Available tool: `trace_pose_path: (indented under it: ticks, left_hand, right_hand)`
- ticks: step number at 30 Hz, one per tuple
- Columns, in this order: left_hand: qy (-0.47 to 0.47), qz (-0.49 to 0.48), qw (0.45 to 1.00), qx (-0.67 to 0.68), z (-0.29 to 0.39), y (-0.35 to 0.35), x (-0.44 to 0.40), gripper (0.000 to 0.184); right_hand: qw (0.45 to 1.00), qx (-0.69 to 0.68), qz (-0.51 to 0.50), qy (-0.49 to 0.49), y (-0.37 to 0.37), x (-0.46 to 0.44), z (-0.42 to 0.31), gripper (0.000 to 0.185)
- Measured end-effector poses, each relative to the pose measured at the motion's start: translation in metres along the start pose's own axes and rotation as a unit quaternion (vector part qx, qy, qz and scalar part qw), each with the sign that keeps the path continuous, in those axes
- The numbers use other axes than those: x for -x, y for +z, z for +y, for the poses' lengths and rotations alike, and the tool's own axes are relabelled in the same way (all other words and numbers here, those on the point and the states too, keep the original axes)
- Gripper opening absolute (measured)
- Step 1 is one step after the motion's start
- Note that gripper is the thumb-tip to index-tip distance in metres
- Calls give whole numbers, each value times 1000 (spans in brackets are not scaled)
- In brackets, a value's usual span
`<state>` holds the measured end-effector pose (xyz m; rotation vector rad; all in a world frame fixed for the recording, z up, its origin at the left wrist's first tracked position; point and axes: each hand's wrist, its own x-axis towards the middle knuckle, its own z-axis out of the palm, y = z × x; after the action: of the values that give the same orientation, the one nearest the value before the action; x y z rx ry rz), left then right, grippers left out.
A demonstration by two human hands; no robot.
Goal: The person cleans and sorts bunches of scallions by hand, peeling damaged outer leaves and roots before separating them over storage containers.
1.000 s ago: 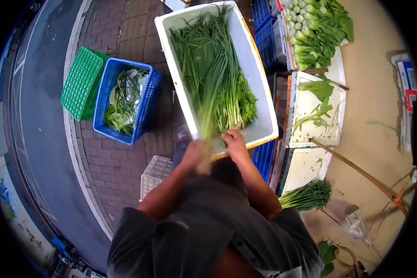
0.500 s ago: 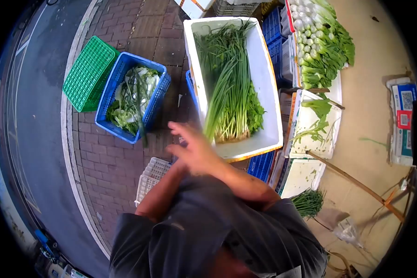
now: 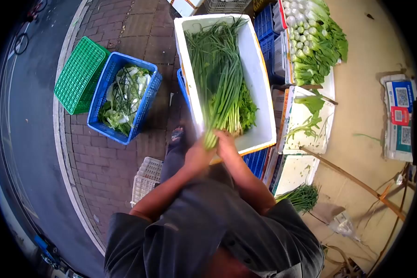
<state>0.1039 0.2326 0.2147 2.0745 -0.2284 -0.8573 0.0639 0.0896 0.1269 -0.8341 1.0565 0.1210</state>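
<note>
Long green spring onions (image 3: pixel 227 88) lie in a white foam box (image 3: pixel 259 41), their pale stem ends toward me. At the box's near left edge, my left hand (image 3: pixel 200 155), a little blurred, is closed round the stem ends of some spring onions. My right hand (image 3: pixel 224 142) is right beside it, fingers curled on the same stems; its fingertips are partly hidden. Leafy green herbs (image 3: pixel 248 110) lie along the right side of the bunch inside the box.
On the brick pavement to the left stand a blue crate (image 3: pixel 93 104) of leafy scraps and a green crate (image 3: pixel 81 69). White-stemmed greens (image 3: pixel 315 46) are stacked at right. A wooden stick (image 3: pixel 347 178) slants across the right side. A white plastic basket (image 3: pixel 146 180) sits near my left arm.
My right hand has moved from the left, where its fingers were spread, to the stems at the box's edge. My left hand, hidden before, now shows gripping spring onions.
</note>
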Motion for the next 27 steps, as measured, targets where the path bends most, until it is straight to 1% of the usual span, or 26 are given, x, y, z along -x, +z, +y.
trace_pose_path:
  ticks: [3,4,6,7,8,9,10,11,13,14,16,17,18,20,21,22,23,25,26,27]
  left_hand:
    - [-37,-12,996,84,-7,7,1,46]
    - [-40,-10,993,109,-24,20,-1,43]
    - [-31,5,986,166,-64,49,-6,33]
    - [-39,-5,983,182,-71,54,-6,32]
    - [-46,-13,979,197,-77,59,-6,32]
    - [-55,-21,975,213,-74,58,-7,31]
    - [-35,-16,979,202,-65,53,-4,29]
    - [-41,-9,976,213,-69,56,-5,28]
    - [-52,6,971,233,-80,64,-7,28]
    - [-68,-12,968,242,-68,56,-8,30]
    - [-107,-33,953,282,-28,33,-6,32]
    - [-128,-44,944,302,-19,27,-4,33]
    - [-128,-41,951,278,-29,32,-6,34]
    - [-128,-36,964,229,-56,46,-11,35]
    - [-155,-45,958,237,-49,43,-10,35]
    - [-182,-53,951,245,-37,37,-9,35]
    - [-208,-61,943,252,-31,33,-9,36]
    - [-182,-64,946,259,-63,51,-13,33]
    - [-169,-66,948,263,-76,60,-14,32]
    - [-167,-63,949,261,-80,63,-14,30]
  right_hand:
    - [978,-154,-137,33,-15,1,2,37]
    - [971,-179,-156,32,-19,-1,5,40]
    - [970,-198,-139,24,-30,-6,18,41]
    - [969,-208,-130,20,-32,-5,21,42]
    - [959,-235,-155,23,-35,-4,23,41]
    - [963,-224,-144,36,-42,-8,28,39]
    - [967,-213,-132,50,-47,-13,33,37]
    - [970,-202,-122,63,-53,-17,38,35]
    - [982,-162,-30,88,-35,9,8,32]
    - [985,-139,15,99,-29,18,-5,30]
    - [986,-147,-2,82,-71,-16,31,28]
    - [986,-151,-11,75,-86,-28,46,27]
    - [987,-127,43,83,-71,-12,26,25]
    - [989,-116,43,85,-65,-5,15,24]
    - [989,-111,44,87,-66,-4,15,24]
    - [992,-77,54,85,-68,-7,20,26]
    - [996,-11,70,53,-71,-12,28,28]
    - [988,119,100,-10,-77,-23,48,32]
    - [957,252,120,-76,-80,-25,52,34]
    - [904,380,138,-140,-79,-23,50,36]
